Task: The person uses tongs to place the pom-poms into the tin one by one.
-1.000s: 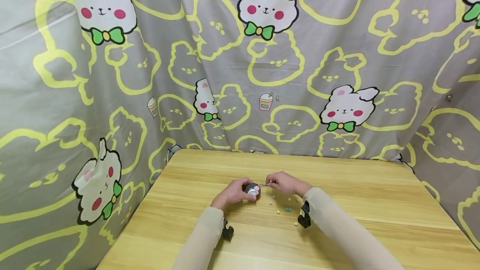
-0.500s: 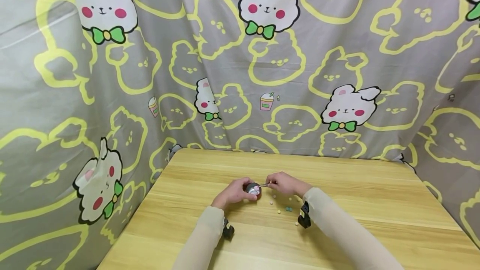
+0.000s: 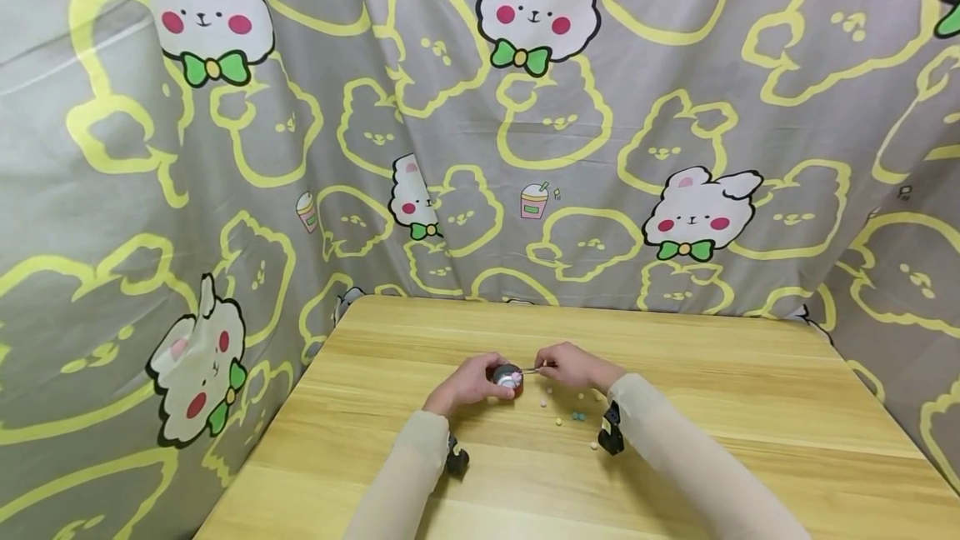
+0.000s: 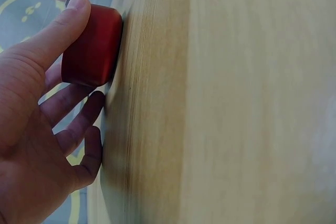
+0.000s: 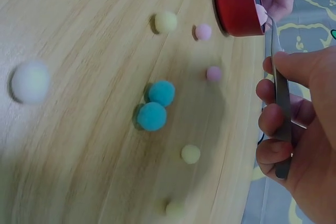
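Observation:
A small round red container (image 4: 93,45) stands on the table, its top dark with a silvery inside in the head view. The left hand (image 3: 471,382) grips its side between thumb and fingers. Metal tweezers (image 5: 282,103) lie in the right hand (image 5: 310,114), thumb and fingers curled round them. Their tips reach the container's opening, at a pink ball (image 5: 261,14) by the rim. Whether the tips pinch that ball I cannot tell. What else the container holds is hidden.
Loose balls lie on the wooden table (image 3: 675,473) right of the container: two blue ones (image 5: 152,116), two pink ones (image 5: 203,31), several pale yellow ones (image 5: 190,154) and a white one (image 5: 30,82). Each wrist bears a black camera. A patterned curtain (image 3: 450,132) hangs behind and beside the table.
The pink ball at the container's opening has shifted slightly at the tweezer tips. Both hands have stayed almost where they were, and the head view has moved a little.

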`<action>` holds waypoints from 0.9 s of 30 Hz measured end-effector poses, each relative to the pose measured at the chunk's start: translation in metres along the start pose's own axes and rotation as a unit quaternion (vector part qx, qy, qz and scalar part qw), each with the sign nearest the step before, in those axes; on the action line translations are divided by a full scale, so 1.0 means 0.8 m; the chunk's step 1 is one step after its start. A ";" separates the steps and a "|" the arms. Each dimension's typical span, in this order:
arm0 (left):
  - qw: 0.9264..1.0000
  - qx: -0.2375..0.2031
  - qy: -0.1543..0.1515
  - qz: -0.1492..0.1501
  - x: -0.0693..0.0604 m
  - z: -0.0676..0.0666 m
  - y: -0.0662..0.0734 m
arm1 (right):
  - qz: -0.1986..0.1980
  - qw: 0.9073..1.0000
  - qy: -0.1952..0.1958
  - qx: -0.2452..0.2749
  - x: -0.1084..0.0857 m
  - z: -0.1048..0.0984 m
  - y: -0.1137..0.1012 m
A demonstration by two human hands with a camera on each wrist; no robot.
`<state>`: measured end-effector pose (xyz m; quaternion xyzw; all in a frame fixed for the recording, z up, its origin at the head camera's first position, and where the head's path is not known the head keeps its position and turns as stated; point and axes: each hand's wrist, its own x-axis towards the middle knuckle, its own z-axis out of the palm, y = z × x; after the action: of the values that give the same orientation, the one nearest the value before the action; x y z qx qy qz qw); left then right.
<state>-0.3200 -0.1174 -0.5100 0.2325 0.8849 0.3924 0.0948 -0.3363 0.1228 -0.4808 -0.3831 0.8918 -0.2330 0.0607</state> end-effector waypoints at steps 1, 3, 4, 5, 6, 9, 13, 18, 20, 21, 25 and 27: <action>1.000 0.000 0.000 0.000 0.000 0.000 0.000 | 0.001 1.000 0.000 0.000 0.000 0.001 0.001; 1.000 0.002 -0.001 0.000 0.000 0.000 -0.001 | 0.003 1.000 -0.001 0.003 -0.001 0.001 0.003; 1.000 0.004 -0.001 0.001 0.001 0.000 -0.001 | 0.003 1.000 -0.001 0.002 -0.001 0.002 0.005; 1.000 0.006 -0.002 0.000 0.001 0.000 -0.002 | 0.003 1.000 -0.001 0.004 -0.001 0.002 0.005; 1.000 0.007 -0.002 0.001 0.001 0.000 -0.002 | 0.003 1.000 0.000 0.005 -0.001 0.002 0.006; 1.000 0.009 -0.001 0.002 0.002 0.000 -0.003 | 0.005 1.000 0.000 0.007 -0.001 0.002 0.008; 1.000 0.010 -0.001 0.000 0.003 0.001 -0.002 | 0.008 1.000 0.001 0.011 -0.002 0.004 0.010; 1.000 0.014 -0.001 -0.002 0.002 0.001 -0.002 | 0.009 1.000 0.005 0.010 -0.004 0.005 0.011; 1.000 0.015 -0.001 -0.004 0.002 0.001 -0.002 | 0.010 1.000 0.005 0.012 -0.005 0.005 0.011; 1.000 0.016 0.000 -0.003 0.002 0.001 -0.002 | 0.011 1.000 0.005 0.014 -0.005 0.004 0.010; 1.000 0.016 0.003 0.012 0.000 0.000 -0.002 | 0.016 1.000 0.003 0.013 -0.006 0.003 0.010; 1.000 0.015 0.005 0.019 -0.001 0.000 -0.001 | 0.016 1.000 0.003 0.011 -0.006 0.002 0.010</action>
<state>-0.3198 -0.1184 -0.5108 0.2488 0.8865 0.3819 0.0798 -0.3377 0.1303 -0.4865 -0.3674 0.8954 -0.2428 0.0656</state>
